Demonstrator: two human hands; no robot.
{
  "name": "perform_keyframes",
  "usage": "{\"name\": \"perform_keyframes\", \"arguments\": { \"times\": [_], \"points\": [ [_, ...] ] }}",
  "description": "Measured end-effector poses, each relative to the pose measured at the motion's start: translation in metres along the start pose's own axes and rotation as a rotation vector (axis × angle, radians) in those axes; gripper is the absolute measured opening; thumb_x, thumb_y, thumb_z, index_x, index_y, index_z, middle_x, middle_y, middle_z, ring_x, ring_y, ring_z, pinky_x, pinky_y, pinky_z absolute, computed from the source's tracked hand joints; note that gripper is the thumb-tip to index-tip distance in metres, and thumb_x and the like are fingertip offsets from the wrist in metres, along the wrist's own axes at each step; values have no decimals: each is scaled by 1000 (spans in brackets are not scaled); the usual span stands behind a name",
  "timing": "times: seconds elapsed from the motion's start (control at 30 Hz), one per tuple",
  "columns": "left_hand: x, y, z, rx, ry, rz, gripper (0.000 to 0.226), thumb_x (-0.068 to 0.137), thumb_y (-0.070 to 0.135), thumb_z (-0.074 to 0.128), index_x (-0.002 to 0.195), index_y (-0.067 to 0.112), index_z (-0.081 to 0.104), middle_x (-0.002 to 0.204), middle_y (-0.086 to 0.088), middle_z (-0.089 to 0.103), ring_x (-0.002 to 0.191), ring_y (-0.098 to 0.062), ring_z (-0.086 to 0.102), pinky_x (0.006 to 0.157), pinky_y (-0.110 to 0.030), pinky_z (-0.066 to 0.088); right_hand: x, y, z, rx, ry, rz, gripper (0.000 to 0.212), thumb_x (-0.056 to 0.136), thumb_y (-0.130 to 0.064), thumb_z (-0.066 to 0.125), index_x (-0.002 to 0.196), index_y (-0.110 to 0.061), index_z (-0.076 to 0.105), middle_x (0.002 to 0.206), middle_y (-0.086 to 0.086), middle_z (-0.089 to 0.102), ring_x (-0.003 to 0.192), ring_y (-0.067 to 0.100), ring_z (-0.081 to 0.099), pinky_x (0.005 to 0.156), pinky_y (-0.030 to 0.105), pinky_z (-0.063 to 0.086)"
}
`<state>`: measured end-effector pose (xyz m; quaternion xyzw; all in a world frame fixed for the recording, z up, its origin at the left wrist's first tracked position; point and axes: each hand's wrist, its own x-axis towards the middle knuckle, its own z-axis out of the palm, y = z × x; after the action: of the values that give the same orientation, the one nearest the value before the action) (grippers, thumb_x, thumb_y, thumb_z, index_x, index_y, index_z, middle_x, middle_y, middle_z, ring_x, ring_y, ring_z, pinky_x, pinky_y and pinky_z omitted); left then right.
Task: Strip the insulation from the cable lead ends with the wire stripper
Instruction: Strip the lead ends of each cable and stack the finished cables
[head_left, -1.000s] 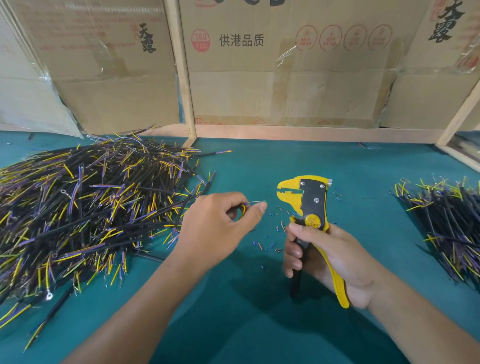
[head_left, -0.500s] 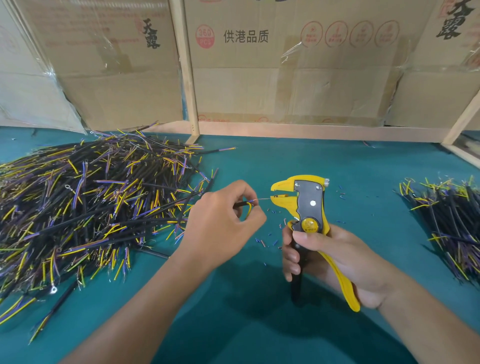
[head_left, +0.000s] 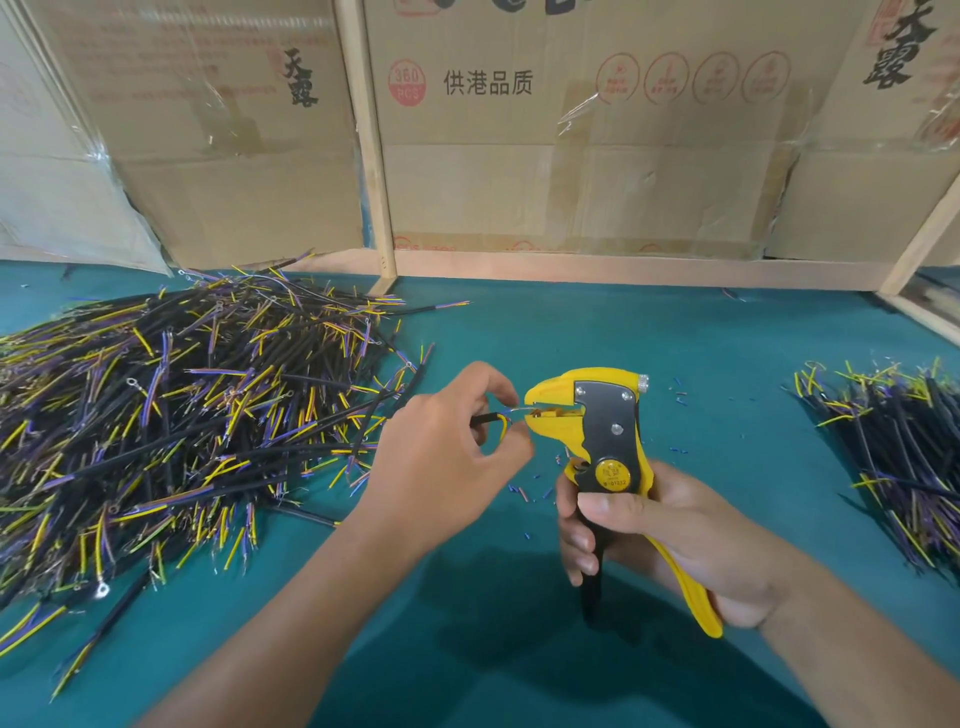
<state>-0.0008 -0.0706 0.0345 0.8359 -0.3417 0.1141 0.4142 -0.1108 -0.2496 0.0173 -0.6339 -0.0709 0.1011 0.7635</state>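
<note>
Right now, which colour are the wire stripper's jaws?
Yellow, on the wire stripper; the head view shows it.

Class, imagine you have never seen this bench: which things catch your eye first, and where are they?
The yellow stripper stands mid-bench in the right hand, its jaws around a lead fed in by the left hand. A big tangle of cables sprawls on the left, and a smaller pile lies at the right edge.

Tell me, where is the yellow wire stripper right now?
In the head view, the wire stripper stands upright just right of centre over the teal table, gripped by the right hand, its mouth facing the cable pinched in the left hand.
</note>
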Motion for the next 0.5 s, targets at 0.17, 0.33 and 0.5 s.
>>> {"name": "perform_keyframes", "arguments": {
  "times": [0.17,0.33,0.5],
  "points": [
    [-1,3,1,10,-18,16,16,76,41,56,90,32,55,55,9,41,54,-14,41,57,-34,40,0,0,0,-32,-3,-15,20,91,-28,67,87,-9,62,75,10,50,68,27,49,74,40,51],
    [-1,6,0,15,-16,29,15,76,39,57,90,31,55,54,6,38,55,-14,40,59,-37,44,2,3,3,-81,60,-14,32,89,-34,69,77,-6,58,66,9,45,60,27,46,66,38,51],
    [-1,6,-2,33,-11,60,17,79,37,66,90,29,55,56,6,40,55,-16,41,57,-36,44,0,3,7,-104,85,-4,45,85,-46,75,71,-10,53,60,7,40,51,25,41,54,37,47]
  ]
}}
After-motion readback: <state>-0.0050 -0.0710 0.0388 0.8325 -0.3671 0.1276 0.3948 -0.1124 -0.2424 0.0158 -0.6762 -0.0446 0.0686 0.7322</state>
